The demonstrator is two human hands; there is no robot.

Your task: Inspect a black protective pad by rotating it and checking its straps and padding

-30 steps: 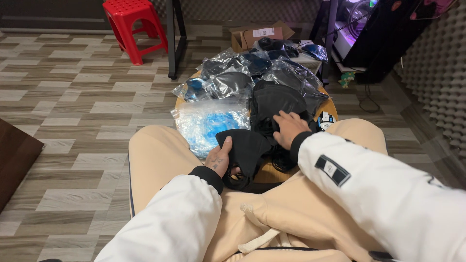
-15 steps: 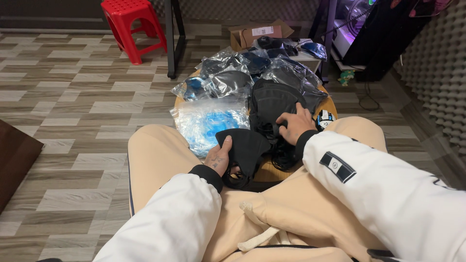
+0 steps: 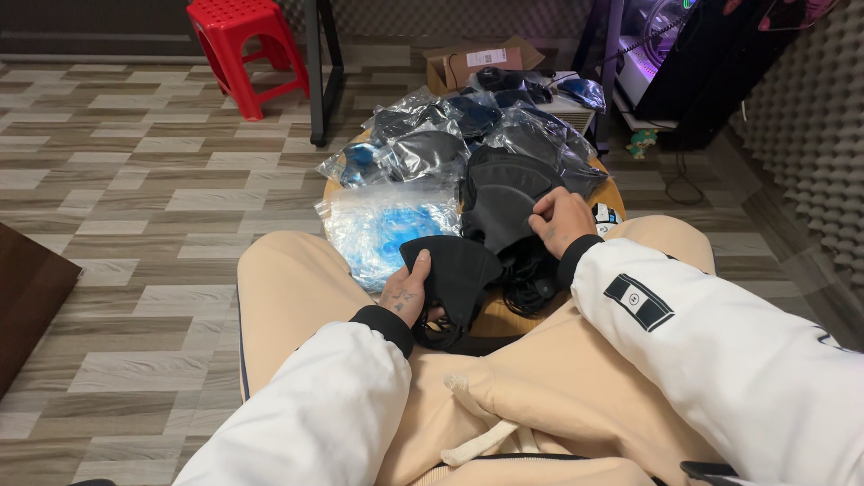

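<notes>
Holding a black face mask (image 3: pixel 454 274) in our left hand (image 3: pixel 407 292), fingers closed round its left edge, thumb on top, so it hangs flat over the near rim of the round wooden table (image 3: pixel 612 193). Our right hand (image 3: pixel 560 219) sits on the stack of black masks (image 3: pixel 499 202) just beyond it, fingertips curled and pinching at the top mask; we can't tell if it has actually lifted one clear. Likely pinching there because the edge is the only part that separates from the stack. The table stands between our knees, so everything stays within short reach. Clear bags of masks (image 3: pixel 423 153) pile up at the far side, with a flat clear pack of blue ones (image 3: pixel 387 220) to the left of the stack. A red stool (image 3: pixel 247 49) and a cardboard box (image 3: pixel 481 63) sit well apart on the floor.
</notes>
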